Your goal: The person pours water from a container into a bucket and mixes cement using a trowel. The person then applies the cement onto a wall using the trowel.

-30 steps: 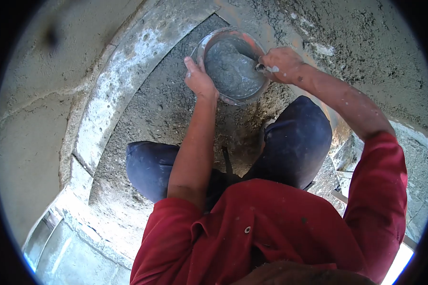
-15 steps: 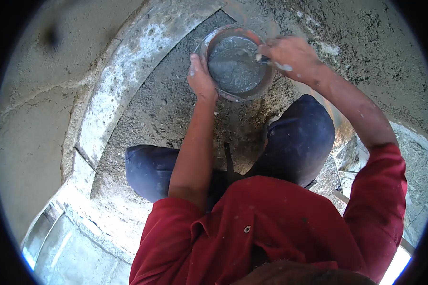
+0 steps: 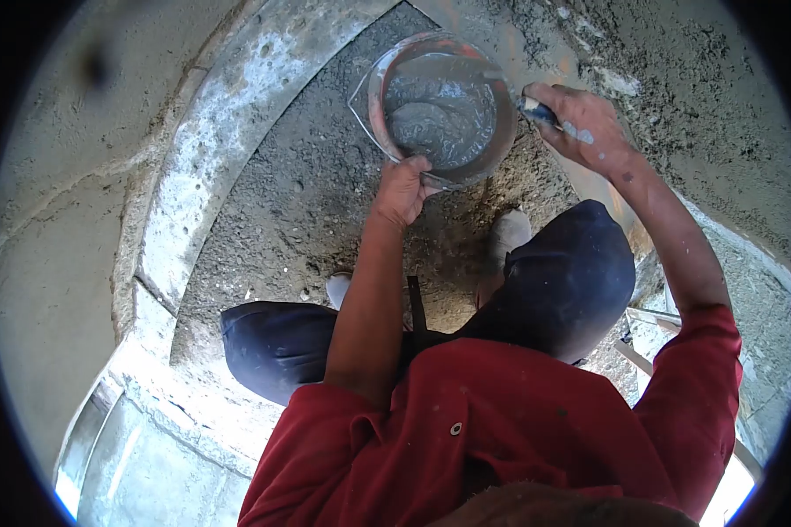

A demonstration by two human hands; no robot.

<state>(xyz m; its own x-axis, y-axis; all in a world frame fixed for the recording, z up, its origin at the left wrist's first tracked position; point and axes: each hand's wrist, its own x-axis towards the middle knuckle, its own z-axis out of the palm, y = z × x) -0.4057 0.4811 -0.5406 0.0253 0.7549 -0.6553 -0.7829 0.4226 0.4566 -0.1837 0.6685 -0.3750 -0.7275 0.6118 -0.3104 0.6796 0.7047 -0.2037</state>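
A round bucket point(image 3: 377, 110) with an orange-tinged inner wall stands on the rough ground, and wet grey mortar point(image 3: 444, 119) fills much of it. My left hand point(image 3: 402, 188) grips the near left rim, thumb over the edge. The wire handle point(image 3: 357, 104) hangs out on the bucket's left side. Just outside the right rim, my right hand point(image 3: 584, 125) is closed round the dark handle of a trowel point(image 3: 541, 112). The trowel's blade is hard to make out against the bucket wall.
A pale curved concrete edge point(image 3: 204, 162) runs along the left, with a smooth grey surface point(image 3: 61, 220) beyond it. Rough mortar point(image 3: 703, 114) covers the right side. My bent knees point(image 3: 571, 272) flank the gritty ground point(image 3: 272, 211), and my shoes show between them.
My right hand has moved right, taking the trowel from the mortar to outside the rim. My left hand has shifted from the bucket's left side to its near rim. The mortar's surface looks swirled.
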